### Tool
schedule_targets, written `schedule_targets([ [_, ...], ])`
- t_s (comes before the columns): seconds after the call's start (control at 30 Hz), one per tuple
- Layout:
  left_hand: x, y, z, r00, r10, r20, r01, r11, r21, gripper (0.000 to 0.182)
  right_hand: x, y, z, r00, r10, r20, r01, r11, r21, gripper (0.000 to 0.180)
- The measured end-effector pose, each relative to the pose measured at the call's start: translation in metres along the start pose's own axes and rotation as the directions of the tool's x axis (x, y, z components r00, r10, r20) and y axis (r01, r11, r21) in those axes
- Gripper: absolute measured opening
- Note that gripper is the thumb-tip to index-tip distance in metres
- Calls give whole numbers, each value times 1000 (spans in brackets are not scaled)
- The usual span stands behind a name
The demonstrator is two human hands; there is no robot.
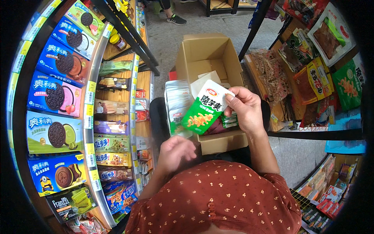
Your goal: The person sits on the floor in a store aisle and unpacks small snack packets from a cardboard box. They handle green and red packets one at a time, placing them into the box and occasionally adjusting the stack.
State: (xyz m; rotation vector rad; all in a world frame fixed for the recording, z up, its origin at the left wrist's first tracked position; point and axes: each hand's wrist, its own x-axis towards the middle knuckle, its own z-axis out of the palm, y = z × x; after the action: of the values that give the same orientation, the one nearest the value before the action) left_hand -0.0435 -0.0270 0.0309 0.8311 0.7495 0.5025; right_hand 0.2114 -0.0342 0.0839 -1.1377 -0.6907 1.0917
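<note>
My right hand [245, 108] pinches the top right corner of a green and white snack pouch [204, 109] between thumb and fingers. The pouch is tilted, its printed front facing up, above an open cardboard box [201, 55]. My left hand [178, 150] is slightly blurred, with bent fingers and nothing seen in it, just below the pouch's lower edge. Left of the box stands a row of similar pouches [176, 99], packed one behind another. Inside the box lie white card flaps, small green packets [230, 120] and a dark red packet, partly hidden by the held pouch.
Shelves of Oreo biscuit boxes [54, 131] and packaged biscuits [112, 143] rise at the left. On the right, a black-framed rack [315, 135] holds hanging snack bags [315, 80]. A person's leg and black shoe [176, 20] are at the top, beyond the box.
</note>
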Motion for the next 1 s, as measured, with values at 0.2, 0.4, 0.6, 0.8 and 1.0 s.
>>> schedule_targets([
  [0.2,-11,-1,-4,1000,29,-11,-28,997,65,13,2,22,23,984,-12,176,37,990,-139,16],
  [0.4,-4,0,-3,994,104,-27,-102,993,53,20,7,47,37,899,-136,416,353,786,-507,15],
  [0.6,12,-6,-2,983,161,-92,-164,986,-29,35,7,52,38,894,-62,443,350,714,-607,15],
  [0.8,16,-10,-2,978,176,-109,-189,974,-124,42,42,48,0,939,-85,334,340,390,-856,21],
  [1.0,13,-6,-5,985,168,-26,-168,986,-5,43,72,64,-32,886,461,44,126,-147,-981,36],
])
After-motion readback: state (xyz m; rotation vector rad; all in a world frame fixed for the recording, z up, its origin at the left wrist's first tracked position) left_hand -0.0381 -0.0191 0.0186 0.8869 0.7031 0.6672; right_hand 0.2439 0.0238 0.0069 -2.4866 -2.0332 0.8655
